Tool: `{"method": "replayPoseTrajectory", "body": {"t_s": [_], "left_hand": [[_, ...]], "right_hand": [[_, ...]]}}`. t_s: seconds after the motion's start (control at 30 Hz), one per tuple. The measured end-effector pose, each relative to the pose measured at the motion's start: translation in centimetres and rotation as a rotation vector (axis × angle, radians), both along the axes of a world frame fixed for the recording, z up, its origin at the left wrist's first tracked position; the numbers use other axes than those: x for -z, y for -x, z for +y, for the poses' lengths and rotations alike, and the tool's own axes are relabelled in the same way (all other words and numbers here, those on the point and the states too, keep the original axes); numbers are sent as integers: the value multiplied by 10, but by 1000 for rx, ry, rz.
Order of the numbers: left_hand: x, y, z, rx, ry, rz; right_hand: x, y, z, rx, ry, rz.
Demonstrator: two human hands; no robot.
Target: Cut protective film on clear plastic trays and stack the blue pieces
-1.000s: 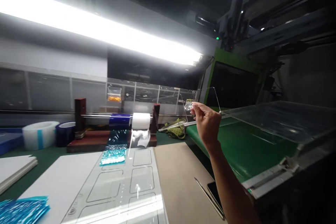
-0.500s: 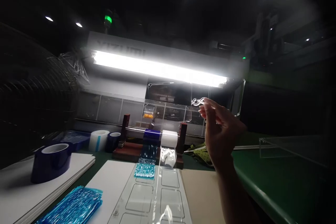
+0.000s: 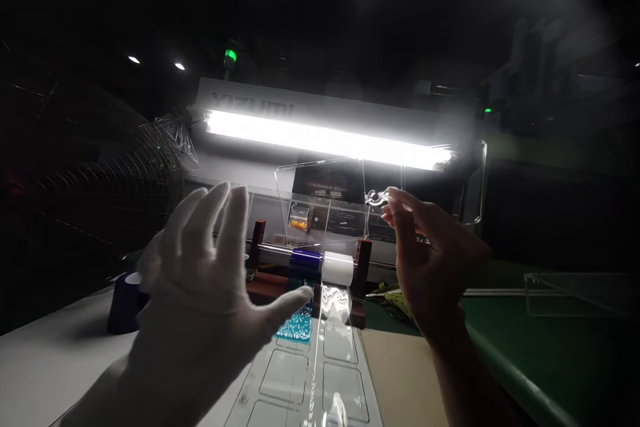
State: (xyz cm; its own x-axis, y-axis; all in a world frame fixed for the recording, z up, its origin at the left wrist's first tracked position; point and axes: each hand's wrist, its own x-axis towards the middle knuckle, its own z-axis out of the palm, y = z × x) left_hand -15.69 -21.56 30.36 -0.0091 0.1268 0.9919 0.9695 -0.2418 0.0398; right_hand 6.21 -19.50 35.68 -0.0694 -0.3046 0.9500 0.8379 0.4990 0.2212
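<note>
Right hand (image 3: 430, 260) pinches a clear panel (image 3: 380, 190) up against the lamp (image 3: 325, 140), backlit; gloved left hand (image 3: 200, 280) spread, grip released, nearby.

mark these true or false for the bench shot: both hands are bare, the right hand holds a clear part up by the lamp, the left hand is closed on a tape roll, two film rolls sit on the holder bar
1. Both hands are bare. False: the left hand wears a white glove; only the right hand is bare.
2. The right hand pinches a clear plastic part up near the strip lamp. True.
3. The left hand is closed on a tape roll. False: its fingers are spread open and it holds nothing.
4. A blue film roll and a white film roll sit side by side on the holder bar. True.
</note>
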Motion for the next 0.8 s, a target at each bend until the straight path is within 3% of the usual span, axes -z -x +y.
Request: {"method": "replayPoseTrajectory", "body": {"t_s": [0.13,0.27,0.4,0.57,0.8], "left_hand": [[-18,-25,25,-25,-13,151],[-18,-39,46,1,23,207],[-12,-36,65,4,0,180],[-7,-23,82,-24,-72,164],[-10,-11,90,-47,-94,141]], "right_hand": [[9,8,-4,23,-5,-87],[19,17,-1,-24,41,-137],[30,17,1,-101,127,-185],[51,-3,-22,-136,178,-138],[85,-48,-50,72,233,-93]]}}
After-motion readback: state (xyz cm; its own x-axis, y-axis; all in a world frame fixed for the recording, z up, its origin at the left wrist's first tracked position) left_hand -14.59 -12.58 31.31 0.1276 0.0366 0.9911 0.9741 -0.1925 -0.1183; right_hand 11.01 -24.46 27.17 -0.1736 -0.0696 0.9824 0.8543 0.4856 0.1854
